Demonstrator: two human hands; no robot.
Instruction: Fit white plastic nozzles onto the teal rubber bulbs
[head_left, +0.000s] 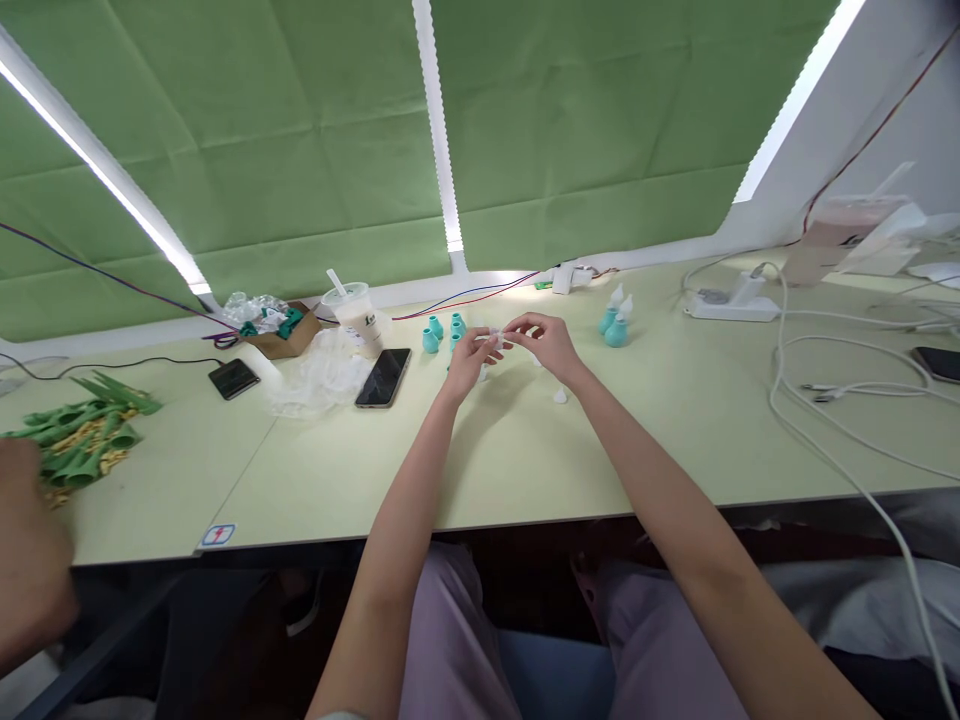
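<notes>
Both my arms reach out over the pale table [525, 460]. My left hand [471, 358] and my right hand [546, 340] meet above it, fingers pinched together on a small clear plastic piece [496, 337] held between them. Just behind my left hand stand several teal rubber bulbs [442, 331]. Two more teal bulbs with white tips [616, 318] stand to the right of my right hand. A small white tip [560, 397] lies on the table below my right wrist.
A black phone [383, 377] lies left of my hands beside crumpled clear plastic [315, 378] and a drink cup [358, 316]. Further left are another phone [234, 378], a cardboard box [281, 335] and green cones [79, 435]. White cables [825, 400] and a power strip [731, 303] lie right. Another person's arm [30, 560] shows at the left edge.
</notes>
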